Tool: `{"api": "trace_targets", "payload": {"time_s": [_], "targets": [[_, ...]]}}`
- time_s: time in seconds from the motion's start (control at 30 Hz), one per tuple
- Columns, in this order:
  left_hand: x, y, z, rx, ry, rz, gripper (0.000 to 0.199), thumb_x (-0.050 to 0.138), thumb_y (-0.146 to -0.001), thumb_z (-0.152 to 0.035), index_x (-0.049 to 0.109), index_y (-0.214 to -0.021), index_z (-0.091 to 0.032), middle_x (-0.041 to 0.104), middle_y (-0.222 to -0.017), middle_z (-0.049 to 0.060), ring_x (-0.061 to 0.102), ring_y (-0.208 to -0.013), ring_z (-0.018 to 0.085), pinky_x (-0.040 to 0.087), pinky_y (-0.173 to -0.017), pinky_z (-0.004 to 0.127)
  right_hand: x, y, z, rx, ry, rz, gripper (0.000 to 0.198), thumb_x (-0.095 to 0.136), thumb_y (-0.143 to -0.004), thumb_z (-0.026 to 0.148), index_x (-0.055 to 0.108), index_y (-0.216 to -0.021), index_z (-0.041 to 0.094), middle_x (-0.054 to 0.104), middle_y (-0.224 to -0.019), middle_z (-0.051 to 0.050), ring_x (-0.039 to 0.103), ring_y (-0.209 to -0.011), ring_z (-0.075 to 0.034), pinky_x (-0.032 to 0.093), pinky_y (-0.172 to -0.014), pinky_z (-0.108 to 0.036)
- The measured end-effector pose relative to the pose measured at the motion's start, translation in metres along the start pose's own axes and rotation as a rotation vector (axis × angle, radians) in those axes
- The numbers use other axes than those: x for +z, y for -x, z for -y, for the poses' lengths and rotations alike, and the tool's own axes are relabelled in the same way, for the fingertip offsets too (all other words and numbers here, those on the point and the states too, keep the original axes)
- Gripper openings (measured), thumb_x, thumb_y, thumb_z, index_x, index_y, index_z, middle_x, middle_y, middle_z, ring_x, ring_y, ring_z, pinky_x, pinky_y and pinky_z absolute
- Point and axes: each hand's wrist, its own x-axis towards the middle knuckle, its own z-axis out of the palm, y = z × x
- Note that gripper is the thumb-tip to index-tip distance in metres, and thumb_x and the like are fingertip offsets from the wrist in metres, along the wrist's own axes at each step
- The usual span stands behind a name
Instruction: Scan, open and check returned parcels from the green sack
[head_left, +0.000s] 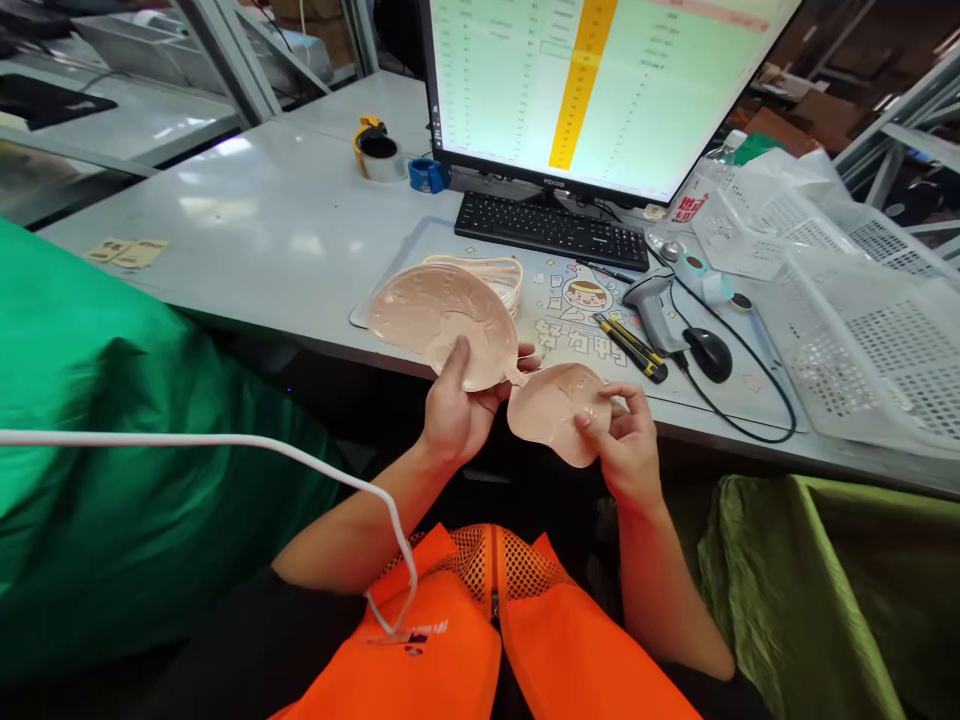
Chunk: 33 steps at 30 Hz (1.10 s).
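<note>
Glossy pink material forms the cup pair [491,350], which the head view shows held up at the near edge of the grey-white bench [255,200], two rounded cups joined by a narrow link between them. The left hand [454,415] has its grip pinched on the left cup, thumb pressed on the facing surface near the lower rim and fingers behind, some tips showing beside the link. The right hand [626,435] pinches the outer side of the right cup between thumb and fingers, with that cup hanging a little lower than the other.

Just beyond the left cup, a pale looped bundle [511,280] lies on a printed mat [411,248]. Farther right on the mat are a yellow-and-black box cutter [631,348], a grey handheld scanner [654,308] and a black mouse [709,355]. Behind them, a black keyboard [551,230] sits below a monitor [502,90] showing a table with an orange column. White perforated baskets [892,335] stand at the right end. A white cord [255,440] crosses in front of the left forearm, down to an orange vest [420,640].
</note>
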Motion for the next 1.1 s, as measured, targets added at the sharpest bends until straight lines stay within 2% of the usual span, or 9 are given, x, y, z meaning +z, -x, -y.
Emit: {"api": "trace_targets", "payload": {"time_s": [0.07, 0.1, 0.17, 0.27, 0.47, 0.6, 0.8, 0.97, 1.1], "targets": [[0.007, 0.004, -0.005, -0.041, 0.021, -0.018, 0.064, 0.06, -0.099, -0.07, 0.078, -0.107, -0.009, 0.081, -0.103, 0.018, 0.08, -0.102, 0.032, 0.066, -0.091, 0.039, -0.002, 0.003, 0.004, 0.119, -0.008, 0.132, 0.078, 0.092, -0.084, 0.041, 0.05, -0.149, 0.032, 0.075, -0.105, -0.002, 0.071, -0.088, -0.02, 0.058, -0.078, -0.032], [0.01, 0.006, -0.007, -0.066, 0.023, -0.027, 0.063, 0.06, -0.1, -0.069, 0.078, -0.105, -0.009, 0.082, -0.101, 0.018, 0.081, -0.101, 0.032, 0.066, -0.09, 0.04, -0.003, 0.004, 0.008, 0.164, 0.017, 0.223, 0.083, 0.092, -0.084, 0.04, 0.049, -0.154, 0.032, 0.076, -0.114, -0.004, 0.072, -0.095, -0.022, 0.059, -0.083, -0.033], [0.014, 0.008, -0.01, -0.126, 0.022, -0.042, 0.059, 0.061, -0.1, -0.064, 0.078, -0.106, -0.008, 0.082, -0.1, 0.019, 0.081, -0.099, 0.033, 0.067, -0.088, 0.04, -0.002, 0.003, 0.017, 0.213, 0.09, 0.393, 0.07, 0.091, -0.084, 0.04, 0.063, -0.146, 0.027, 0.075, -0.124, -0.006, 0.071, -0.106, -0.023, 0.058, -0.091, -0.033], [0.02, 0.009, -0.011, -0.214, 0.015, -0.038, 0.053, 0.063, -0.101, -0.057, 0.077, -0.111, -0.007, 0.082, -0.102, 0.019, 0.082, -0.095, 0.032, 0.068, -0.085, 0.04, 0.005, 0.001, 0.027, 0.243, 0.16, 0.507, 0.039, 0.085, -0.091, 0.044, 0.078, -0.12, 0.019, 0.076, -0.111, -0.006, 0.067, -0.098, -0.02, 0.054, -0.085, -0.029], [0.029, 0.007, -0.015, -0.221, 0.007, -0.043, 0.054, 0.064, -0.102, -0.058, 0.074, -0.12, -0.008, 0.082, -0.101, 0.018, 0.082, -0.092, 0.031, 0.068, -0.083, 0.038, 0.025, 0.009, 0.032, 0.23, 0.096, 0.373, 0.034, 0.079, -0.092, 0.041, 0.08, -0.118, 0.019, 0.071, -0.091, -0.002, 0.055, -0.073, -0.013, 0.046, -0.069, -0.025], [0.029, 0.006, -0.018, -0.184, -0.028, -0.031, 0.057, 0.064, -0.102, -0.061, 0.073, -0.122, -0.008, 0.082, -0.102, 0.017, 0.082, -0.091, 0.031, 0.068, -0.078, 0.037, 0.027, 0.018, 0.037, 0.215, 0.103, 0.35, 0.031, 0.076, -0.093, 0.038, 0.08, -0.119, 0.02, 0.066, -0.081, 0.0, 0.046, -0.065, -0.011, 0.041, -0.061, -0.024], [0.031, 0.009, -0.021, -0.115, -0.087, 0.022, 0.069, 0.063, -0.098, -0.075, 0.074, -0.122, -0.011, 0.082, -0.099, 0.017, 0.083, -0.091, 0.035, 0.069, -0.071, 0.039, 0.026, 0.027, 0.046, 0.098, 0.22, 0.3, 0.027, 0.075, -0.095, 0.042, 0.08, -0.109, 0.019, 0.066, -0.081, -0.001, 0.052, -0.068, -0.014, 0.043, -0.063, -0.027], [0.034, 0.017, -0.023, -0.012, -0.114, 0.055, 0.065, 0.067, -0.097, -0.073, 0.073, -0.124, -0.013, 0.082, -0.097, 0.014, 0.082, -0.098, 0.037, 0.07, -0.07, 0.04, 0.025, 0.03, 0.051, 0.028, 0.293, 0.285, 0.025, 0.076, -0.096, 0.043, 0.08, -0.102, 0.019, 0.07, -0.084, -0.002, 0.057, -0.07, -0.015, 0.047, -0.064, -0.027], [0.036, 0.023, -0.027, 0.058, -0.136, 0.03, 0.061, 0.072, -0.096, -0.068, 0.073, -0.124, -0.014, 0.081, -0.097, 0.012, 0.08, -0.107, 0.039, 0.072, -0.075, 0.041, 0.025, 0.031, 0.055, -0.014, 0.254, 0.28, 0.023, 0.078, -0.096, 0.039, 0.081, -0.11, 0.021, 0.077, -0.093, -0.002, 0.067, -0.077, -0.016, 0.053, -0.069, -0.026]]}}
